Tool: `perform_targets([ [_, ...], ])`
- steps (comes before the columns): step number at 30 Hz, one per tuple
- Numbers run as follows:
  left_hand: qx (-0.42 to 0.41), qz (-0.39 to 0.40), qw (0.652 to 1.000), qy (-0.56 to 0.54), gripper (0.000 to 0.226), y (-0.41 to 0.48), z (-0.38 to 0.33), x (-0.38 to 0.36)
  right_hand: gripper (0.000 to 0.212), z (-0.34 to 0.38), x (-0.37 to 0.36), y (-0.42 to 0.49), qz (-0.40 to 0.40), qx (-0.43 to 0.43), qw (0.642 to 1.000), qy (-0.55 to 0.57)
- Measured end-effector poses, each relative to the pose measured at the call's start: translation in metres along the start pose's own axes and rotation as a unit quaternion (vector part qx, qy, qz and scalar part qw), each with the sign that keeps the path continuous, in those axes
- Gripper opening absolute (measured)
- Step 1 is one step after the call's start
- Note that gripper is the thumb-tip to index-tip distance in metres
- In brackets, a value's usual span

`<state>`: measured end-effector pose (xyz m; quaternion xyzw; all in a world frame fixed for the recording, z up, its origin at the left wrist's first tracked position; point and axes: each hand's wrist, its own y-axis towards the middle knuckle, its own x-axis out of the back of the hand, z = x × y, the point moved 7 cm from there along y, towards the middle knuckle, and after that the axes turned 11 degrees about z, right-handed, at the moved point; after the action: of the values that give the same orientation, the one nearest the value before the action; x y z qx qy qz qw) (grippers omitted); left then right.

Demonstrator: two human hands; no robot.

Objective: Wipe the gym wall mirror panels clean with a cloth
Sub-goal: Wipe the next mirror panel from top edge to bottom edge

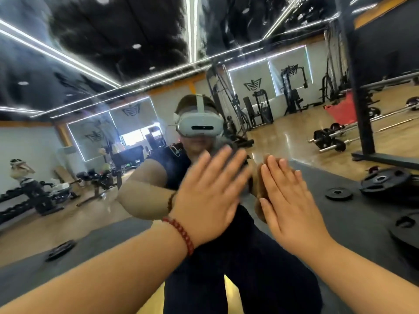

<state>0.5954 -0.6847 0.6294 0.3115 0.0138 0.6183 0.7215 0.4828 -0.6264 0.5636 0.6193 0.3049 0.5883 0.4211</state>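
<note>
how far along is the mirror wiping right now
Done: nothing shows as wiped; the mirror gives no clear clean or dirty areas. In hand: no cloth is in view; the left hand and right hand are raised flat at the glass, fingers straight, holding nothing. Left: fetching a cloth and wiping the panels, as far as this view tells.

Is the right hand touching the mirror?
Touching: in the head view the right hand lies flat, its fingertips meeting their own reflection in the mirror.

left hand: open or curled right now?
Open. The left hand has straight, spread fingers raised flat toward the mirror, and no cloth shows in it.
</note>
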Motion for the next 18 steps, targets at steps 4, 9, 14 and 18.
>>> perform_targets([
  [4,-0.071,0.031,0.997,0.024,0.060,-0.025,-0.018,-0.016,0.057,0.001,-0.012,-0.018,0.014,-0.009,1.000,-0.005],
  [9,0.164,-0.056,0.984,-0.043,0.059,-0.001,0.047,0.011,0.064,0.001,-0.022,-0.030,0.004,-0.016,1.000,-0.010],
  [14,0.050,-0.016,0.998,-0.029,0.061,-0.022,-0.023,-0.016,0.064,0.001,-0.027,-0.041,0.002,-0.019,1.000,-0.002],
  [18,-0.068,0.040,0.997,0.002,0.061,-0.055,-0.067,-0.038,0.064,0.002,-0.037,-0.061,0.016,-0.019,1.000,0.001],
])
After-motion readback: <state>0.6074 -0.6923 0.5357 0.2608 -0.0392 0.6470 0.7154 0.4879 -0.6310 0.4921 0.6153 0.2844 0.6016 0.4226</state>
